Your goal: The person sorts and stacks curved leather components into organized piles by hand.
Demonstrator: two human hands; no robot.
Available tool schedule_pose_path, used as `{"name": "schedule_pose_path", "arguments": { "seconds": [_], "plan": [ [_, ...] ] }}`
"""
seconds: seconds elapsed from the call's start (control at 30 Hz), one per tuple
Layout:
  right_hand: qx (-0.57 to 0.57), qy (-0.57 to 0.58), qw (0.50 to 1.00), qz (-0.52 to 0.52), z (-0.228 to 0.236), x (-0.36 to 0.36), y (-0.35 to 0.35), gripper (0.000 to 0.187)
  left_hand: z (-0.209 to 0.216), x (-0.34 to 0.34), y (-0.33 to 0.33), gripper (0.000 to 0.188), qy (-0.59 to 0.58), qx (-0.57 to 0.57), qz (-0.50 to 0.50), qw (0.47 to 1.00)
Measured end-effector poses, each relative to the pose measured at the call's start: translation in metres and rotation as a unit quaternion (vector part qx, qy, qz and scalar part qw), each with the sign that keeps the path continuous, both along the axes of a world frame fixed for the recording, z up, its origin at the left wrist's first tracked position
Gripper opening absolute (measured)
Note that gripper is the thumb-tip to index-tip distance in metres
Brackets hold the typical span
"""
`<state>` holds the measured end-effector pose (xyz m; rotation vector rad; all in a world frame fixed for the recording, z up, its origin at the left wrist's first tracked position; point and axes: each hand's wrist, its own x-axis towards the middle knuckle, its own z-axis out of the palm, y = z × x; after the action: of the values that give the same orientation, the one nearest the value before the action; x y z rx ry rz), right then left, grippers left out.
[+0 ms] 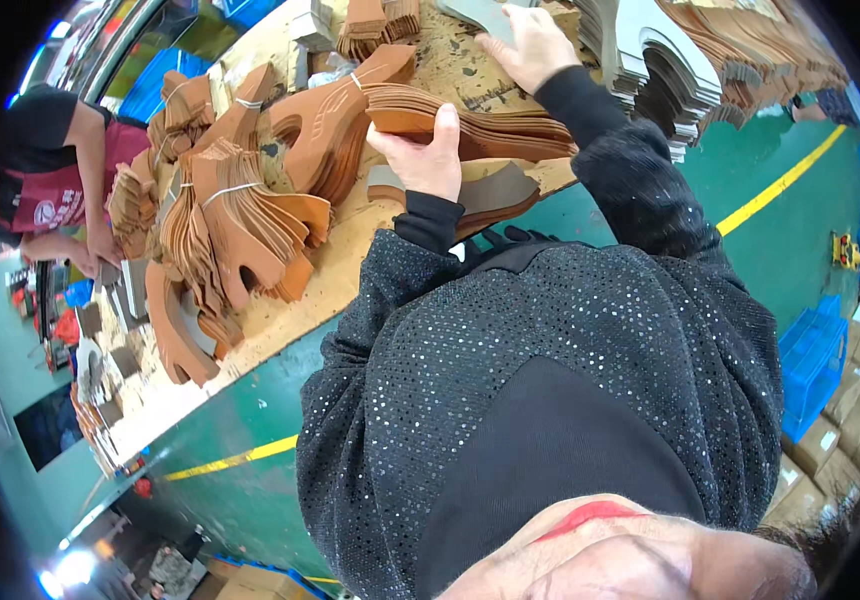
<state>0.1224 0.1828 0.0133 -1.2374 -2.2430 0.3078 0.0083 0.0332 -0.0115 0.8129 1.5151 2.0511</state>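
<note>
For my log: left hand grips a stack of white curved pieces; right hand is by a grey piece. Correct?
No: the head view shows the left hand gripping a stack of brown curved pieces, not white; the right hand is by a grey piece.

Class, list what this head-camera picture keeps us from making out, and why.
All in the head view:
Left hand: some fingertips, hidden by the brown stack.
Grey piece by the right hand: far end, cut off by the top edge.
Co-worker: part of the body, lost at the dark left rim.
</note>
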Motion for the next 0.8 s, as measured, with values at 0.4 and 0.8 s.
{"name": "schedule_pose_path", "arguments": {
  "seconds": [0.4, 0.8],
  "plan": [
    [-0.059, -0.245, 0.960, -0.120, -0.010, -0.006, 0.001, 0.031, 0.004, -0.006, -0.003, 0.081, -0.008, 0.001, -0.028, 1.000],
    [-0.080, 0.406, 0.889, 0.195, 0.036, 0.052, -0.089, 0.026, -0.006, -0.013, -0.001, 0.070, 0.004, 0.028, -0.057, 0.998]
  ]
}}
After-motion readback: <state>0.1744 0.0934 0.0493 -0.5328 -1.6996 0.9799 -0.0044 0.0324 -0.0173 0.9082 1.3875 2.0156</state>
